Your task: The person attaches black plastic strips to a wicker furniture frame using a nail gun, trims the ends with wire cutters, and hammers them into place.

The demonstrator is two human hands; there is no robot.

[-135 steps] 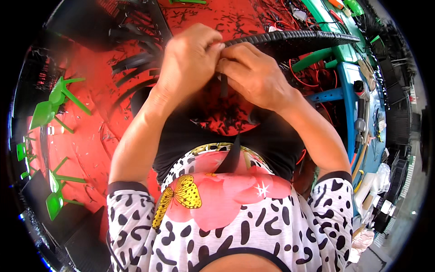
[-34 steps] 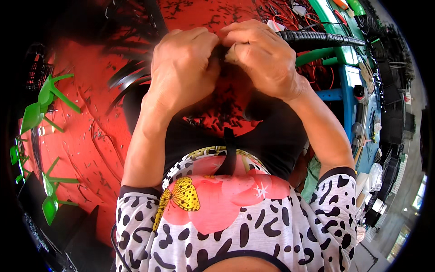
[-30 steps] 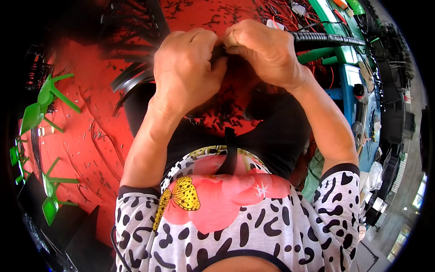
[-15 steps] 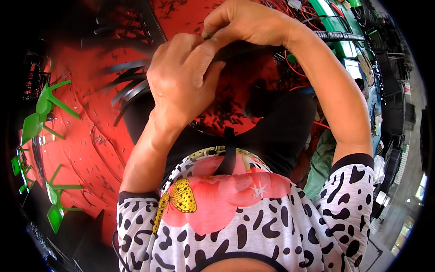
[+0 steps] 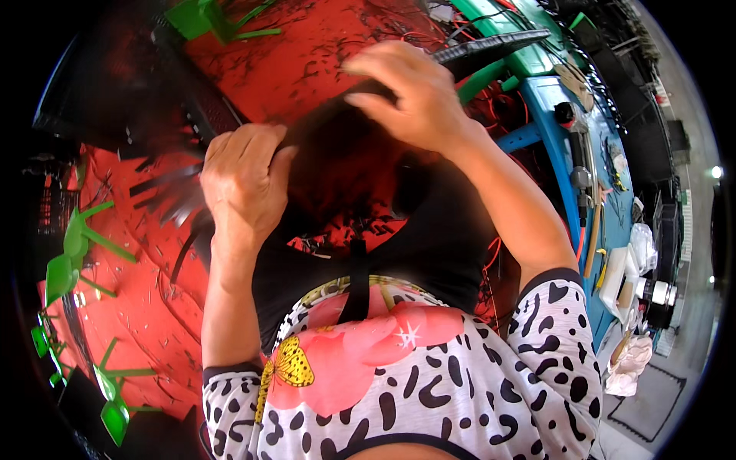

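Note:
My left hand [image 5: 244,184] is closed, its fingers curled over and thumb pressed in, at the edge of a dark, blurred black piece. Black flat strips [image 5: 178,192] fan out to the left from beside this hand, smeared by motion. What lies under its fingers is mostly hidden. My right hand [image 5: 418,96] is held higher and to the right, with fingers and thumb apart. A dark blurred band stretches between the two hands; its shape cannot be made out. Behind the right hand a black ribbed strip-like thing [image 5: 494,46] sticks out.
Red flooring [image 5: 130,291] is strewn with black scraps. Green stools [image 5: 69,253] stand at the left, with another green one [image 5: 203,17] at the top. On the right is a blue table [image 5: 548,96] bearing tools and a crumpled paper [image 5: 630,364]. Red cords run beneath it.
My hands were together, the right fingers pinching beside the left hand. They are now apart: the left has moved left and down, and the right hand has opened. The view has shifted too.

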